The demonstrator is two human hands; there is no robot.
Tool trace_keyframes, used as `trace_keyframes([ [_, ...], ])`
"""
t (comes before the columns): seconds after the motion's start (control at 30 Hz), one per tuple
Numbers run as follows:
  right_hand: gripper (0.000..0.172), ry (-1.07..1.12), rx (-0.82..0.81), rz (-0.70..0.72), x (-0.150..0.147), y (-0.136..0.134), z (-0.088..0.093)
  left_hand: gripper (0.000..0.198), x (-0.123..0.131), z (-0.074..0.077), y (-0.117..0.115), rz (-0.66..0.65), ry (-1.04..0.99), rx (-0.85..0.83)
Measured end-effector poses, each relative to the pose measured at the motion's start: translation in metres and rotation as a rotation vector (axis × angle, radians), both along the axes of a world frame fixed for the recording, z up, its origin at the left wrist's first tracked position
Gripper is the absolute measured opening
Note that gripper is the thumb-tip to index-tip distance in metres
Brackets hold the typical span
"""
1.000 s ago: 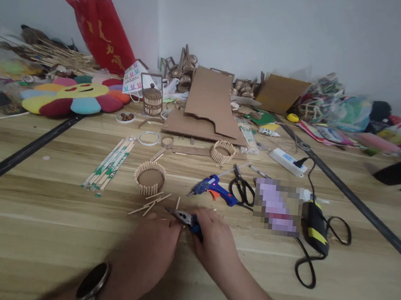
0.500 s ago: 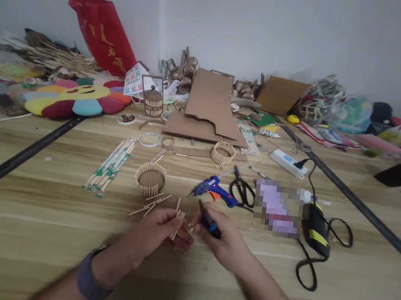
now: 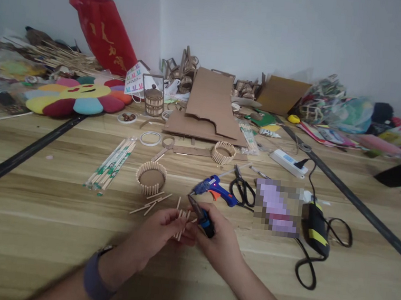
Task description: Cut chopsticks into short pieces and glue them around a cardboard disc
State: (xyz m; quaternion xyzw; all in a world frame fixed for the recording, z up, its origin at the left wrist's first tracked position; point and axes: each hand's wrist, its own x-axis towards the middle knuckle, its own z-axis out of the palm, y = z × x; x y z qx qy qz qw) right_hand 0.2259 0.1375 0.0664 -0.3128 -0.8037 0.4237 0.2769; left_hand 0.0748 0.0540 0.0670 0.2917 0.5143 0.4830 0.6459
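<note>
- The wooden tabletop (image 3: 52,230) fills my view. Craft clutter is piled along the far wall, and the near strip holds only what the hands are busy with.
- Cardboard sheets (image 3: 208,103) lie well back, and a flower cushion (image 3: 73,96) sits far left. Both are well apart from the hands.
- A ring of upright sticks (image 3: 151,177) stands just beyond the hands. A blue glue gun (image 3: 215,192) lies to its right, with scissors (image 3: 242,190) beside it.
- My left hand (image 3: 158,231) is closed in a pinch on a small bundle of short sticks (image 3: 181,222). A second ago it lay flat on the tabletop with nothing visible in it. Now it is raised, so the cut pieces are gathered up.
- My right hand (image 3: 217,240) is wrapped around the blue handles of the pliers (image 3: 201,214). A second ago the pliers lay low along the tabletop with the nose to the left. Now they are lifted clear of it, so I judge the cutting has paused.
- The pliers' long axis runs from the handle, near and to the right, to the nose, farther off and to the left. The nose points at the glue gun's nozzle, and I cannot tell whether it is parted.
- The bundle in the left hand runs nearly front to back, its far ends leaning right, just beside the pliers.
- A few loose sticks (image 3: 152,202) lie on the tabletop between the ring and my left hand.
</note>
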Motion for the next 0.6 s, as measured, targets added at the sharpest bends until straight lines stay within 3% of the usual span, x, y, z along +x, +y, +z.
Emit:
trace_keyframes([
  [0.1,0.027,0.001,0.101,0.014,-0.001,-0.004,-0.003,0.047,0.001,-0.002,0.001,0.049,0.036,0.011],
  [0.2,0.029,-0.015,0.104,0.034,-0.001,-0.006,-0.006,0.037,0.0,-0.004,0.001,0.055,0.083,0.006],
  [0.4,0.068,-0.037,0.009,0.082,-0.002,-0.009,-0.013,0.021,0.0,-0.004,0.002,0.088,0.081,0.077],
  [0.6,0.071,-0.05,0.022,0.032,-0.005,-0.013,-0.017,0.024,0.001,-0.012,0.002,0.103,0.115,0.034],
])
